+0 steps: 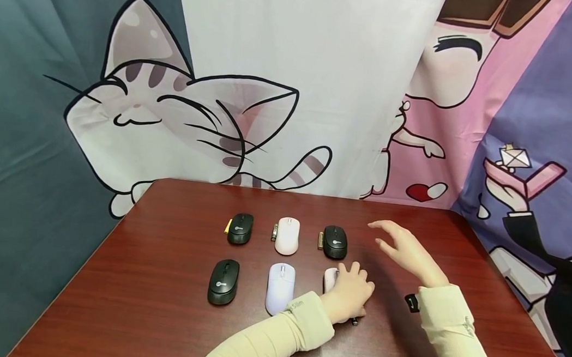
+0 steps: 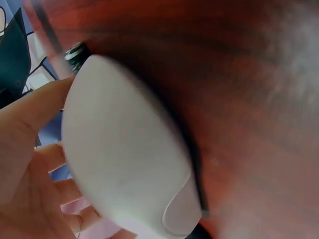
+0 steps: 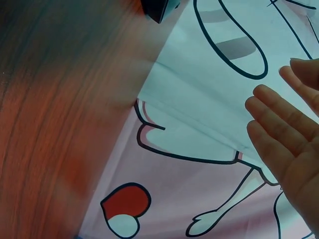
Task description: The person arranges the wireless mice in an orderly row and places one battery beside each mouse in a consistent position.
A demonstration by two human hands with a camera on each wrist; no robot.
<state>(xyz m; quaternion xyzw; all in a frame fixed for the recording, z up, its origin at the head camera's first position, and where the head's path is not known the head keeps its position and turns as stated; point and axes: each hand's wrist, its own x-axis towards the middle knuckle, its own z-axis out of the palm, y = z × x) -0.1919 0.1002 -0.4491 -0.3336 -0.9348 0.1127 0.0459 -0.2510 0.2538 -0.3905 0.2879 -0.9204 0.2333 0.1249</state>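
My left hand (image 1: pixel 350 293) reaches over a white computer mouse (image 1: pixel 330 279) in the front row and holds it, covering most of it. In the left wrist view, the mouse (image 2: pixel 124 149) fills the middle, with thumb and fingers along its left side. A small dark battery (image 2: pixel 77 56) lies by its end near the thumb. My right hand (image 1: pixel 409 254) is raised over the table's right side, holding nothing, its fingers extended. It is nearest to a black mouse (image 1: pixel 335 242) in the back row.
A lavender mouse (image 1: pixel 280 288) and a black mouse (image 1: pixel 223 282) fill out the front row. Behind them are a white mouse (image 1: pixel 287 236) with a battery (image 1: pixel 274 232) beside it and a black mouse (image 1: pixel 240 228) with a yellow item (image 1: pixel 227 226). A printed curtain (image 1: pixel 304 37) hangs behind the table (image 1: pixel 137 278).
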